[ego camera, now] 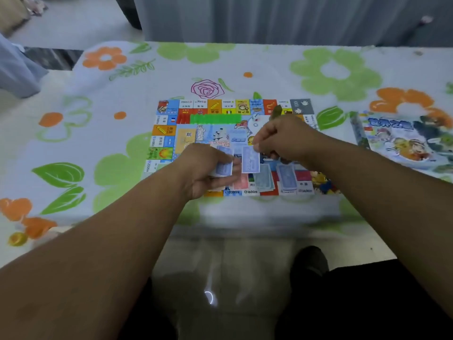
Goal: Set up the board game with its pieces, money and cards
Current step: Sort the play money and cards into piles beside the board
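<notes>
Colourful printed paper game board [169, 123] lies ctr on flowered tablecloth [103, 114]. Left hand [203, 168] grips small stack of blue-backed cards [224, 169] over board's near side. Right hand [282, 138] pinches one blue-backed card [250, 160] just right of it.

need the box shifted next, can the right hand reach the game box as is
Probably yes: the game box lies right of the right hand with only bare tablecloth between, though that hand is pinching a blue note.
</notes>
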`<state>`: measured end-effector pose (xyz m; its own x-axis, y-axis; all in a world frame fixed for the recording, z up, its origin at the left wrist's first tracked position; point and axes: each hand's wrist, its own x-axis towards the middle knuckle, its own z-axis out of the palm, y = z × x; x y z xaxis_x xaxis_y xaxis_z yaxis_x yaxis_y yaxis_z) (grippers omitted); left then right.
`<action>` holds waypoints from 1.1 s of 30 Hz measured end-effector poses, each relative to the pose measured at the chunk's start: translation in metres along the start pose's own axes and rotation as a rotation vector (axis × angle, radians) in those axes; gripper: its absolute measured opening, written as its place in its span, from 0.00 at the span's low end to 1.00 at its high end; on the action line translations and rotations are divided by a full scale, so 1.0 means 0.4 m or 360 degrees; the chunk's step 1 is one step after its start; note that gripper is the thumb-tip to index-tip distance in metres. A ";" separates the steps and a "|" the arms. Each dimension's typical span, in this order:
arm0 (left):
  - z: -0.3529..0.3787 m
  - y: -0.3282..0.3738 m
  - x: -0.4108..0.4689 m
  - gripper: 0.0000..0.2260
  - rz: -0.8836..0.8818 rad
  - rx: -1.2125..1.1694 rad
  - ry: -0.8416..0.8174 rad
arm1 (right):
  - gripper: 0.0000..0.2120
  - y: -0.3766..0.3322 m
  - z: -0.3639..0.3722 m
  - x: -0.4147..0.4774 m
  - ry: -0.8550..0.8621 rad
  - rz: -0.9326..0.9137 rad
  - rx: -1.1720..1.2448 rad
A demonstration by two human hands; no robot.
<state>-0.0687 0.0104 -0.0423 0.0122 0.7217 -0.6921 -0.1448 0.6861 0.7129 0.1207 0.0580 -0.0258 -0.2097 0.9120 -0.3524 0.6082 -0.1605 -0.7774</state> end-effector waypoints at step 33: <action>0.162 -0.030 0.019 0.08 -0.0005 0.0035 -0.0177 | 0.05 0.073 -0.072 -0.054 -0.0031 0.0010 -0.0038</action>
<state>-0.0027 0.0135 -0.0487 0.1224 0.7245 -0.6783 -0.1232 0.6893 0.7139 0.1650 0.0446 -0.0258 -0.2204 0.9036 -0.3674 0.6275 -0.1570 -0.7626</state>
